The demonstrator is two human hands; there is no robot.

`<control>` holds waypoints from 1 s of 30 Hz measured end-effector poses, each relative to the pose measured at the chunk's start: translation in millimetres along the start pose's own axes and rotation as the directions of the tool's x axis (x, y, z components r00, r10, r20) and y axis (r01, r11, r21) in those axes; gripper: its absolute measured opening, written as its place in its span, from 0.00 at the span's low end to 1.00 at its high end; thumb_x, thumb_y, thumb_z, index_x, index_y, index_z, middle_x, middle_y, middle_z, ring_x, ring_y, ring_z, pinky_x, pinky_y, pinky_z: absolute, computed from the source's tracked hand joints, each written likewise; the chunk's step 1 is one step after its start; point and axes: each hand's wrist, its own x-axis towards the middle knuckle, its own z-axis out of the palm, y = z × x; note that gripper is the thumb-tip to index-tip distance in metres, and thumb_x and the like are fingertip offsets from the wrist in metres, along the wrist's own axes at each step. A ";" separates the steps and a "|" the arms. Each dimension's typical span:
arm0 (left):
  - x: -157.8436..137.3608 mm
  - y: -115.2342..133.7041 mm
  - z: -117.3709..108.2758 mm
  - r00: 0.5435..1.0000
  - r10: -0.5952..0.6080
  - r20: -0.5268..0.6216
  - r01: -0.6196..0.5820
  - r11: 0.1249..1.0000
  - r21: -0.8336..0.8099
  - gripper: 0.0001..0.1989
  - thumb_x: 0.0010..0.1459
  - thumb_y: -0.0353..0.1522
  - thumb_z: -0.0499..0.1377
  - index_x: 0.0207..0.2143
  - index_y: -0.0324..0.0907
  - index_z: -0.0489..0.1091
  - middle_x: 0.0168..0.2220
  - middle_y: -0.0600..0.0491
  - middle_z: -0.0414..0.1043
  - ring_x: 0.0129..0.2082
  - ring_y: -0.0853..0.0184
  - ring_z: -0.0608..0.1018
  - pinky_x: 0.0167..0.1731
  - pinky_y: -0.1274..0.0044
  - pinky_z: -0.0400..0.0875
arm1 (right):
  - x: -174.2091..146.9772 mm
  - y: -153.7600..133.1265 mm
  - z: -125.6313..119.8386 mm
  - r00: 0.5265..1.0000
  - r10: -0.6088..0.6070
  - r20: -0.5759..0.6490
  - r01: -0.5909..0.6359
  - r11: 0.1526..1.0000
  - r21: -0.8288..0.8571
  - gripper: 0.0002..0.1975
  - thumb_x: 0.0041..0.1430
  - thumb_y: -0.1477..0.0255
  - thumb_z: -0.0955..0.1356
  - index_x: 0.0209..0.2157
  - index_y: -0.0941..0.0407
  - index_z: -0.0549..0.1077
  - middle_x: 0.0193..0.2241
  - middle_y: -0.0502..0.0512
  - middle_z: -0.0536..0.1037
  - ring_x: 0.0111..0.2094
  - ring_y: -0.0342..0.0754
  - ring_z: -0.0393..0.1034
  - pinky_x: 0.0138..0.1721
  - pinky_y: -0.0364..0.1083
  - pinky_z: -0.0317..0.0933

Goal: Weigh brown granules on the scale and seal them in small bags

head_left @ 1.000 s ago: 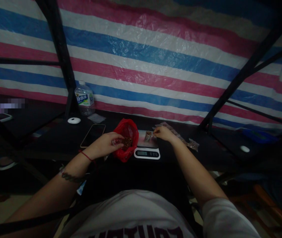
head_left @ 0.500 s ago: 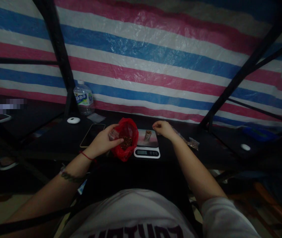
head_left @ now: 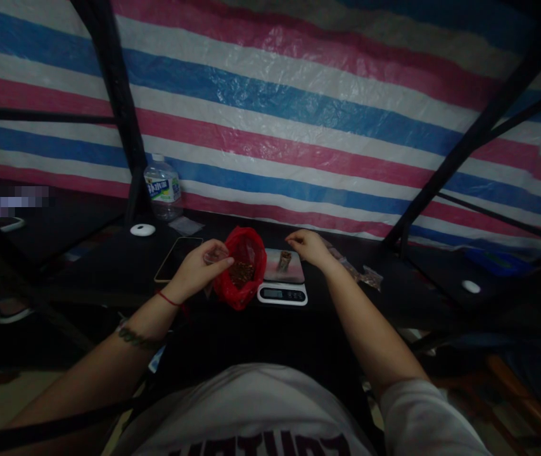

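A red plastic bag [head_left: 257, 278] stands with its mouth open, loose brown bits [head_left: 242, 273] inside. My left hand [head_left: 199, 266] is closed at the bag's left rim, thumb against the edge; something see-through shows between thumb and curled fingers. Right of the bag is a white digital scale [head_left: 294, 296], its readout too dim to read. On its plate rests a small clear packet [head_left: 284, 262] of brown material. Above the plate's far right corner, my right hand [head_left: 312, 247] has thumb and fingertips pinched together; whatever they hold is too small to make out.
Left of the bag lies a phone [head_left: 175, 261], with a flat clear bag [head_left: 185, 225], a plastic bottle [head_left: 162, 189] and a white oval object [head_left: 142, 230] beyond. Small filled packets [head_left: 371, 277] lie right of the scale. Black metal posts [head_left: 123, 107] frame the table before a striped sheet [head_left: 275, 114].
My left hand has drawn back slightly left, its thumb leaving the bag's inside for the rim. My right hand has shifted a little left toward the scale. The packet stays on the plate.
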 end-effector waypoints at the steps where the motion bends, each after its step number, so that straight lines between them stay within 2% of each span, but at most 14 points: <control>1: 0.3 -0.3 0.3 1.000 0.002 -0.001 -0.002 1.000 -0.006 0.17 0.48 0.43 0.62 0.34 0.39 0.67 0.32 0.53 0.71 0.31 0.67 0.74 0.32 0.75 0.69 | 1.7 -8.0 -0.4 1.000 -0.023 0.003 0.023 1.000 0.012 0.10 0.56 0.76 0.65 0.37 0.57 0.79 0.36 0.56 0.80 0.38 0.48 0.73 0.41 0.46 0.65; 4: 0.7 -1.9 0.3 1.000 0.007 -0.001 -0.007 1.000 -0.003 0.17 0.49 0.43 0.62 0.33 0.39 0.67 0.31 0.53 0.71 0.30 0.67 0.74 0.32 0.76 0.69 | 8.3 -38.3 2.7 0.990 -0.123 0.066 0.121 0.992 0.038 0.11 0.56 0.78 0.65 0.37 0.56 0.78 0.36 0.55 0.79 0.38 0.47 0.73 0.41 0.45 0.64; 7: 0.3 -3.1 -2.3 0.999 0.017 0.040 -0.020 0.997 0.078 0.16 0.50 0.43 0.61 0.33 0.40 0.67 0.29 0.54 0.71 0.29 0.68 0.73 0.30 0.77 0.68 | 15.0 -67.6 11.8 0.953 -0.221 0.205 0.220 0.975 0.029 0.12 0.55 0.79 0.66 0.37 0.56 0.79 0.37 0.54 0.79 0.38 0.46 0.73 0.41 0.44 0.63; 11: -0.6 -1.9 -9.2 0.973 0.056 0.224 -0.124 0.944 0.305 0.14 0.50 0.43 0.59 0.32 0.42 0.68 0.29 0.54 0.71 0.29 0.66 0.73 0.30 0.77 0.67 | 20.2 -89.1 26.6 0.903 -0.264 0.338 0.281 0.960 -0.002 0.13 0.53 0.82 0.65 0.38 0.57 0.79 0.37 0.55 0.80 0.38 0.46 0.72 0.42 0.44 0.63; 13: -0.8 -1.1 -11.9 0.954 0.067 0.292 -0.171 0.922 0.347 0.13 0.51 0.42 0.58 0.31 0.42 0.68 0.30 0.54 0.72 0.29 0.66 0.74 0.30 0.77 0.67 | 21.4 -92.0 31.1 0.898 -0.256 0.359 0.279 0.960 -0.014 0.14 0.53 0.83 0.65 0.38 0.57 0.79 0.37 0.55 0.80 0.37 0.46 0.72 0.41 0.44 0.63; 17: -0.8 -1.3 -12.4 0.949 0.064 0.308 -0.175 0.921 0.347 0.12 0.51 0.41 0.58 0.31 0.42 0.68 0.28 0.55 0.71 0.28 0.67 0.73 0.29 0.77 0.66 | 22.3 -84.4 27.1 0.934 -0.224 0.280 0.239 0.971 -0.022 0.11 0.53 0.80 0.66 0.37 0.57 0.79 0.36 0.54 0.80 0.36 0.46 0.73 0.40 0.44 0.63; 21: -2.6 0.7 -8.6 0.962 0.086 0.258 -0.157 0.949 0.272 0.13 0.51 0.42 0.59 0.33 0.42 0.66 0.29 0.55 0.70 0.28 0.67 0.73 0.29 0.77 0.66 | 16.9 -65.8 12.4 0.989 -0.125 0.081 0.126 0.992 -0.016 0.10 0.56 0.76 0.65 0.36 0.57 0.78 0.35 0.55 0.79 0.36 0.47 0.72 0.40 0.45 0.63; 25: -6.7 11.2 -2.2 0.978 0.107 0.177 -0.137 0.976 0.167 0.16 0.49 0.41 0.61 0.35 0.42 0.64 0.31 0.55 0.69 0.29 0.68 0.73 0.30 0.77 0.68 | -5.0 -67.2 1.7 0.994 -0.039 -0.099 0.048 0.994 0.094 0.08 0.57 0.73 0.64 0.35 0.57 0.76 0.34 0.55 0.78 0.36 0.48 0.71 0.40 0.47 0.63; 27: -8.1 19.2 3.5 0.982 0.113 0.149 -0.138 0.976 0.167 0.18 0.48 0.42 0.62 0.36 0.42 0.62 0.30 0.55 0.69 0.29 0.67 0.73 0.29 0.76 0.68 | -18.9 -83.0 -0.8 0.996 -0.045 -0.072 0.061 0.970 0.236 0.09 0.59 0.71 0.64 0.39 0.56 0.74 0.35 0.53 0.77 0.35 0.46 0.71 0.38 0.45 0.63; 30: -7.6 31.5 16.1 0.980 0.132 0.146 -0.163 0.960 0.228 0.20 0.46 0.43 0.63 0.36 0.43 0.61 0.30 0.55 0.69 0.28 0.66 0.74 0.28 0.76 0.68 | -32.4 -114.9 -2.7 0.982 -0.149 0.113 0.104 0.936 0.335 0.11 0.62 0.72 0.61 0.43 0.54 0.72 0.37 0.51 0.76 0.35 0.43 0.70 0.38 0.43 0.62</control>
